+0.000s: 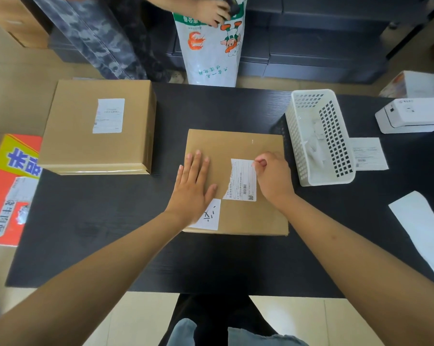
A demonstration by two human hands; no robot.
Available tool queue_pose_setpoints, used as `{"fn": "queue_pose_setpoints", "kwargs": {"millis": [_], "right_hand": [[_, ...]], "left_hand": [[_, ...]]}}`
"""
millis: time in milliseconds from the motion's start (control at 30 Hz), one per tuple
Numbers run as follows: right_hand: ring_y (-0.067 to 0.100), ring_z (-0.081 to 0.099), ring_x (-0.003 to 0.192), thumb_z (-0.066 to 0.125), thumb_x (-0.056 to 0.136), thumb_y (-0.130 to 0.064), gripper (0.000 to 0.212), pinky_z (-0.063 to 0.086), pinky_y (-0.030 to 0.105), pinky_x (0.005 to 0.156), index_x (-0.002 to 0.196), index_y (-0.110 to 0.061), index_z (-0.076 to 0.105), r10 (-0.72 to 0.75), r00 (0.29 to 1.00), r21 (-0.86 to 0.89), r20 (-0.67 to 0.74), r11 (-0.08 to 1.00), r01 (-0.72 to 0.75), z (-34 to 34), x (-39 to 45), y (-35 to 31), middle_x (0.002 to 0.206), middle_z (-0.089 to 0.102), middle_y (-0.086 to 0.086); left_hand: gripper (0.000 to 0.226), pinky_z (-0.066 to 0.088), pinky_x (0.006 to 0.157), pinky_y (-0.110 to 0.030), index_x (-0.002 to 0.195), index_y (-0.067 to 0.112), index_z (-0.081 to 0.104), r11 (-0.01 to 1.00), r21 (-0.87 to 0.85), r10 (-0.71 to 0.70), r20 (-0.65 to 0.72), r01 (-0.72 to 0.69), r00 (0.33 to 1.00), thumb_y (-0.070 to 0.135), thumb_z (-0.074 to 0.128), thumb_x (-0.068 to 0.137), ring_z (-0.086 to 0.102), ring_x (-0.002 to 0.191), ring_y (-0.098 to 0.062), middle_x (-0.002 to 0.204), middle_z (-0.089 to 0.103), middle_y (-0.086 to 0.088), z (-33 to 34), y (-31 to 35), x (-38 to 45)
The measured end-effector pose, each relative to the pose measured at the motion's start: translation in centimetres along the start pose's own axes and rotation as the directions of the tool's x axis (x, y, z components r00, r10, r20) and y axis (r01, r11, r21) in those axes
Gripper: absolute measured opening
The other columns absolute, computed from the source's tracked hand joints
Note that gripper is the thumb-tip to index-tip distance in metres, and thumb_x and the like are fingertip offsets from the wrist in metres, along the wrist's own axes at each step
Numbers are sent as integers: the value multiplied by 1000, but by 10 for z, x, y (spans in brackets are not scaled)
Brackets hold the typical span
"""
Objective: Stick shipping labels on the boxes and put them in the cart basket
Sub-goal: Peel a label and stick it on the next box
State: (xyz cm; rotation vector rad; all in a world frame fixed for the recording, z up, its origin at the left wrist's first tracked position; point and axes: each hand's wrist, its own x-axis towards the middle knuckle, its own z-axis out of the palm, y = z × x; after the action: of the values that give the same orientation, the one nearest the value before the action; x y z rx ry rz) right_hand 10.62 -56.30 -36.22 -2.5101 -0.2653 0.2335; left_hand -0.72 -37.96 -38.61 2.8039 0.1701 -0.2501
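While the left hand [192, 188] lies flat, fingers straight, on the box [235, 182] at mid-table, the right hand [273, 174] pinches the label's [243, 179] far right corner; its long axis runs away from the person.

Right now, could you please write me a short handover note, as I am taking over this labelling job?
Left hand: flat, pressing the brown cardboard box at the black table's centre.
Right hand: pinch grip on the white shipping label's top right corner, label partly laid on that box.
Done: the larger brown cardboard box, far left, already carries a label.
Left: smooth this label down, then move both boxes to the cart basket, which is not in view.
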Motion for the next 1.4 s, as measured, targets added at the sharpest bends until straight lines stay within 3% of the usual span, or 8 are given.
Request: {"fn": "queue_pose_setpoints", "kwargs": {"millis": [267, 500, 733, 967, 1133, 1400], "right_hand": [[16, 54, 90, 47, 96, -11, 13, 46, 27, 80, 89, -11, 58, 34, 994, -44, 106, 999, -29, -1, 11, -2, 101, 53, 3], [13, 54, 82, 48, 96, -14, 14, 35, 14, 63, 87, -13, 59, 19, 998, -39, 52, 999, -17, -1, 9, 2, 98, 55, 1], [21, 53, 90, 46, 94, -6, 11, 49, 34, 81, 93, -7, 57, -21, 995, -181, 99, 983, 39, -1, 10, -5, 104, 52, 7], [16, 54, 83, 46, 97, -14, 14, 42, 22, 73, 89, -12, 57, -53, 997, -78, 63, 995, 58, -3, 6, 2, 99, 51, 1], [21, 55, 85, 43, 97, -9, 16, 50, 32, 78, 96, -7, 59, -56, 996, -211, 65, 975, 68, 0, 10, -3, 104, 52, 8], [27, 50, 101, 50, 86, -3, 28, 45, 34, 88, 113, 1, 47, 14, 988, -414, 157, 909, 53, 9, 13, -10, 119, 47, 17]], "left_hand": [[68, -14, 118, -36, 151, 17, -12, 1000, -2, -12, 1, 12, 1000, 48, 19, 100, -26, 143, -19, 158, -22, -1, -1, 1, 0], [68, -13, 119, -38, 151, 17, -13, 1000, -6, -16, 6, 17, 1000, 49, 17, 99, -26, 143, -19, 157, -23, 0, -1, 1, -1], [69, -11, 119, -39, 152, 17, -11, 1000, -4, -25, 9, 25, 1000, 52, 12, 96, -25, 144, -20, 157, -22, 0, -1, 3, -1], [70, -10, 120, -39, 150, 17, -12, 1000, -4, -18, 2, 18, 1000, 53, 7, 94, -24, 144, -20, 157, -23, 0, -1, 2, -2], [68, -10, 119, -39, 151, 18, -11, 1000, -12, -15, -11, 15, 1000, 50, 16, 98, -23, 144, -20, 158, -20, -1, 2, 1, -1], [69, -11, 119, -38, 151, 18, -11, 1000, 0, -18, -21, 18, 1000, 53, 11, 96, -23, 145, -19, 159, -19, -1, 3, 1, -1]]}}
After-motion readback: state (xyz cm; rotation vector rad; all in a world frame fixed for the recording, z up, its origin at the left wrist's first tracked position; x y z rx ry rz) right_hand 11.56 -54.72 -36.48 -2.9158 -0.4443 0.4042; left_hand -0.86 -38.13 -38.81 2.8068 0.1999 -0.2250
